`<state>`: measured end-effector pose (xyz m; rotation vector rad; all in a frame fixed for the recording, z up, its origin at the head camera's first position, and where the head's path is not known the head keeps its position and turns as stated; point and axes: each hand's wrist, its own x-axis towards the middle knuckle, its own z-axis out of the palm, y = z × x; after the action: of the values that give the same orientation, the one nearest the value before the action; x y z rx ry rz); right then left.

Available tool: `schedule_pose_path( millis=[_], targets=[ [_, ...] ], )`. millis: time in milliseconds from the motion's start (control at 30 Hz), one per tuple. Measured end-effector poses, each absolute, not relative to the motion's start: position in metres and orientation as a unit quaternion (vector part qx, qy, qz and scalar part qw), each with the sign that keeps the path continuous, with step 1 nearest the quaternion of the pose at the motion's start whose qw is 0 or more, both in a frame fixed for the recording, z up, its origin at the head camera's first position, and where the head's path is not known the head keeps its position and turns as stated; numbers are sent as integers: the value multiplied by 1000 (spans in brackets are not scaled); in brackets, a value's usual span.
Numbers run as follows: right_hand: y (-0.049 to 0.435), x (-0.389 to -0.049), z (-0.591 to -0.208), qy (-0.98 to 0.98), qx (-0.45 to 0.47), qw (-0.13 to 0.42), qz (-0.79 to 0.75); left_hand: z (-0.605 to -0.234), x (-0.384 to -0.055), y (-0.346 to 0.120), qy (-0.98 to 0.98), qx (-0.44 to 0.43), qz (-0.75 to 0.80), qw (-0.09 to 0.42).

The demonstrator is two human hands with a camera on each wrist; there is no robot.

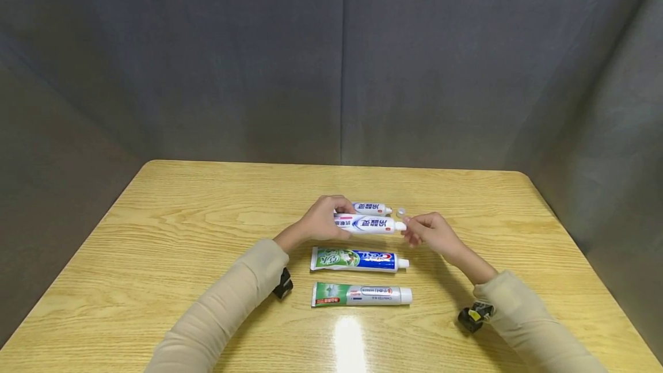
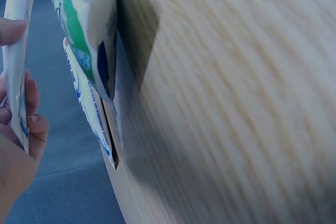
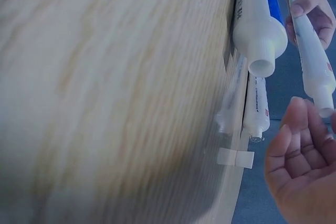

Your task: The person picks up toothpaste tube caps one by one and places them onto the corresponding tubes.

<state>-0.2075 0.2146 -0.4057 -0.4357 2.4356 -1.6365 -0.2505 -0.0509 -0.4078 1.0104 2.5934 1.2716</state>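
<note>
My left hand (image 1: 322, 219) grips a white toothpaste tube (image 1: 370, 224) with blue and purple print, held above the table with its white cap (image 1: 401, 226) pointing right. In the left wrist view, thumb and fingers press the tube (image 2: 18, 51) from both sides. Close by the cap is my right hand (image 1: 434, 233). The right wrist view shows its fingers (image 3: 296, 142) loosely bent, fingertips at the cap's end; part of this hand is cut off by the frame. Behind the held tube lies a similar tube (image 1: 369, 208) with its nozzle bare, partly hidden by my left hand.
A small white loose cap (image 1: 401, 211) lies right of the rear tube. Nearer me lie a blue and green toothpaste tube (image 1: 357, 259) and a green and silver one (image 1: 362, 295), both capped. Grey curtains (image 1: 248, 73) surround the wooden table (image 1: 181, 235).
</note>
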Motion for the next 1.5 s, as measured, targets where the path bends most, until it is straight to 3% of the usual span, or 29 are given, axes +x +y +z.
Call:
schedule_pose_path(
  millis=[500,1500],
  targets=[
    [216,-205,-409,800,-176,28,-573,-408,-251,-53,848,320,421,37],
    [213,-206,-408,827,-155,47,-538,-409,-249,-52,848,329,413,37]
  ],
)
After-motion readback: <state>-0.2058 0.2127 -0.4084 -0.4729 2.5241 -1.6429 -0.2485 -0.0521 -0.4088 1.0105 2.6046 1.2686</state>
